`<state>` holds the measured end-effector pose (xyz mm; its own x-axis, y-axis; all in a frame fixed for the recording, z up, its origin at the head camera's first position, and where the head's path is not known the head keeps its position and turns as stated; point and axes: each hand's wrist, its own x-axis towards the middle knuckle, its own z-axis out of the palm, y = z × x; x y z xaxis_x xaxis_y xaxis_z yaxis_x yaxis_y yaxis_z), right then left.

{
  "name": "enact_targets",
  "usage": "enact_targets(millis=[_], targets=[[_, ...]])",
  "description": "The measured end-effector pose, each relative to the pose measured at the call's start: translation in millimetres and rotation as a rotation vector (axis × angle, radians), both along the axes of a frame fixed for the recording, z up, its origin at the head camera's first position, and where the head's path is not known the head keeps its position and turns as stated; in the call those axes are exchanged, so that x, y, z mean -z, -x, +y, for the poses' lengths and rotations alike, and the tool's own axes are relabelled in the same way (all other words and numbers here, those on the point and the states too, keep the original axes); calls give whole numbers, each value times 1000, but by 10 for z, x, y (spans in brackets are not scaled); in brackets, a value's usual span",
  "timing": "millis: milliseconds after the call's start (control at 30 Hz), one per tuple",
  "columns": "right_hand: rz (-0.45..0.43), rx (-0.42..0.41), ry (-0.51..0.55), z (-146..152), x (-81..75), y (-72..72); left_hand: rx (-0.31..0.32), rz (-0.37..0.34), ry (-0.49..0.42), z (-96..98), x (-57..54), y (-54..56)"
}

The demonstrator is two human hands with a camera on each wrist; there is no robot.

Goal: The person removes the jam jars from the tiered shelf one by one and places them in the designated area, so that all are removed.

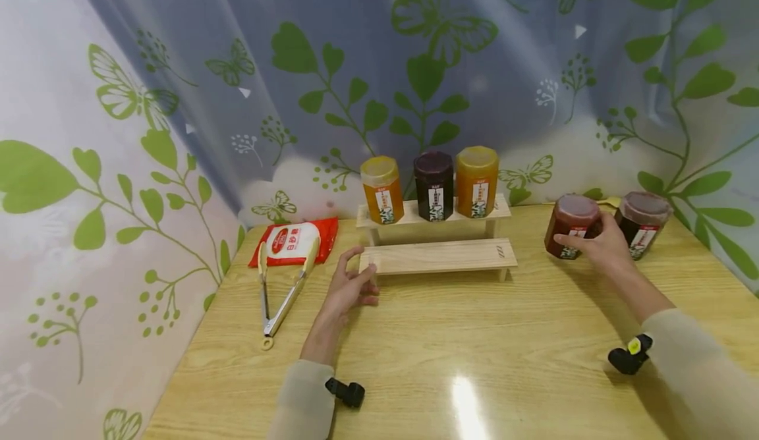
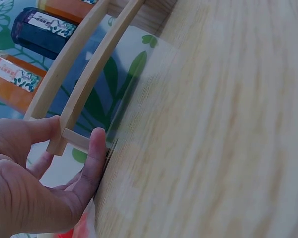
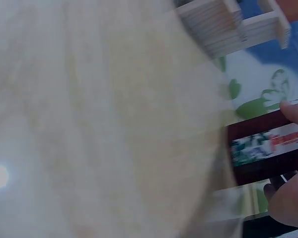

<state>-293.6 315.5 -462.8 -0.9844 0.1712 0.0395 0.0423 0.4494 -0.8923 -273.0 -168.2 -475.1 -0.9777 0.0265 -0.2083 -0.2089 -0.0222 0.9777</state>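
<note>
My left hand (image 1: 350, 288) holds the left end of a two-step wooden rack (image 1: 439, 257), thumb against the lower board's edge, as the left wrist view shows. On the upper step (image 1: 409, 214) stand an orange jar (image 1: 383, 196), a dark purple jar (image 1: 434, 190) and a yellow-orange jar (image 1: 476, 186). Right of the rack, my right hand (image 1: 601, 246) grips a dark red jar (image 1: 569, 222) around its side. In the right wrist view this jar (image 3: 268, 148) shows its label; whether its base touches the table cannot be told.
Another dark jar (image 1: 642, 226) stands right beside the gripped one. Metal tongs with cream tips (image 1: 284, 302) lie at the left, touching a red and white packet (image 1: 293, 241). A patterned curtain (image 1: 367, 84) hangs behind the wooden table (image 1: 427, 348).
</note>
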Motion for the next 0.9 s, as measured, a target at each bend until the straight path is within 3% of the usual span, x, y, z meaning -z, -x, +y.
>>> enact_targets(millis=[500, 733, 900], targets=[[111, -116, 74, -202, -770, 61, -9, 2, -2, -4, -44, -3], [121, -188, 122, -500, -937, 136, -7, 1, 1, 1, -19, 1], [133, -248, 138, -734, -945, 203, 0, 1, -3, 11, 6, 3]])
